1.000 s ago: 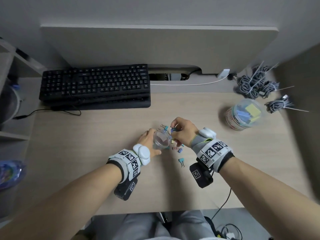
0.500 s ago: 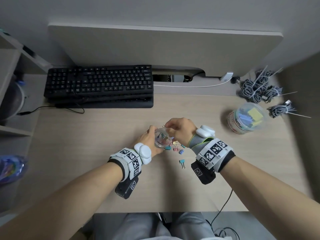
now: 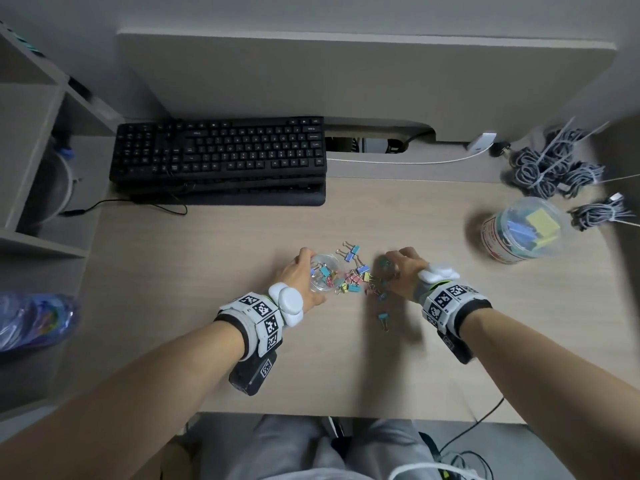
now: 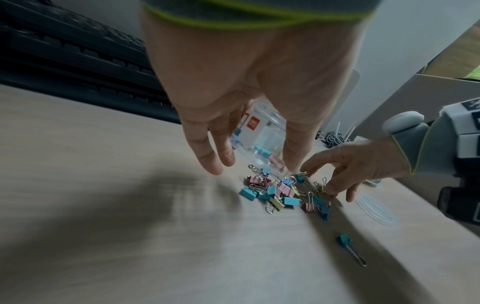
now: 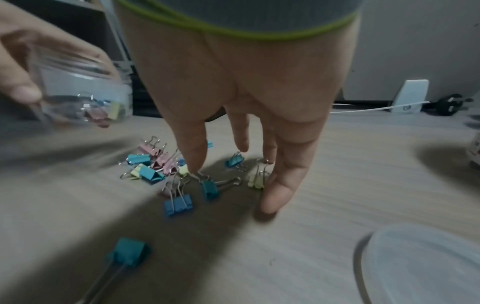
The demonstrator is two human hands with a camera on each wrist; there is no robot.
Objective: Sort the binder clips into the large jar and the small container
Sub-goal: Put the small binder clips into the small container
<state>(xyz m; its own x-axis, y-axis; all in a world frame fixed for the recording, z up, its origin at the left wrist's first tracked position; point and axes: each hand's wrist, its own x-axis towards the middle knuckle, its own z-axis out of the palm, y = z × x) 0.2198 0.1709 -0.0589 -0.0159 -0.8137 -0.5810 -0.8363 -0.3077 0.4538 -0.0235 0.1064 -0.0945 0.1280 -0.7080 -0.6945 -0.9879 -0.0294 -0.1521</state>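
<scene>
Your left hand (image 3: pixel 300 276) grips the small container (image 3: pixel 325 274), fingers and thumb curled round its clear wall; the container is tipped on its side with its mouth toward your right hand, and a few binder clips remain inside it. In the left wrist view the fingers (image 4: pixel 207 156) hang down around the clear wall, and the picture is blurred there. Your right hand (image 3: pixel 403 271) is spread, fingers straight and pointing down to the desk (image 3: pixel 207 271), holding nothing; in the right wrist view its fingertips (image 5: pixel 275 197) touch the desk among the clips. Between your two hands lies a pile of small binder clips (image 3: pixel 356 277) in pink, blue, teal and yellow, just beside the container's mouth and reaching under your right fingers. One teal clip (image 3: pixel 382 318) lies apart from the pile, nearer to you than your right hand. A clear round lid (image 5: pixel 426 265) lies flat on the desk just beside your right wrist, on its outer side. The large jar (image 3: pixel 519 233) stands well apart, beyond and to the outside of your right hand, uncapped, with larger blue and yellow clips inside. Bundled grey cables (image 3: pixel 554 168) lie beyond the jar. A black keyboard (image 3: pixel 221 157) sits beyond your left hand.
</scene>
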